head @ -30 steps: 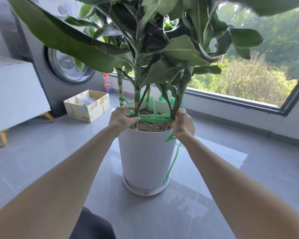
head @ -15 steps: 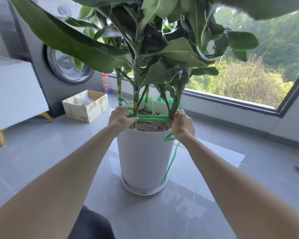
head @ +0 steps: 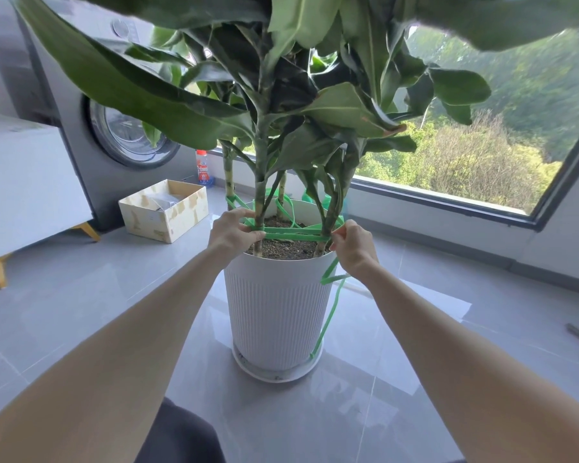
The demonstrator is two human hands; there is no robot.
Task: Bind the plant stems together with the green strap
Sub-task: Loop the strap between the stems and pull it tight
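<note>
"So, which step are you on?"

"I'm tightening the wrap. The green strap [head: 295,233] is running flat across the front of the plant stems [head: 260,198], low down, just above the soil [head: 290,250], and looping round the back ones too. My left hand [head: 231,228] is pinching it with curled fingers at the near left stem. My right hand [head: 353,243] is pinching it between thumb and forefinger beside the near right stem."

"And the spare length?"

"The loose end [head: 325,320] is hanging from under my right hand, down the side of the white ribbed pot [head: 274,312] and reaching the saucer [head: 274,375]."

"What is the next move asking for?"

"I'm judging that it's calling for a knot or a tuck, with one hand holding the tension while the other is threading the loose end through. The strap is looking like thin, flat, smooth plastic tape, so I'm expecting it to slip if my pinch is easing. The stems are looking stiff, banded and cane-like, so they're probably pushing back outward against the loop."
</note>
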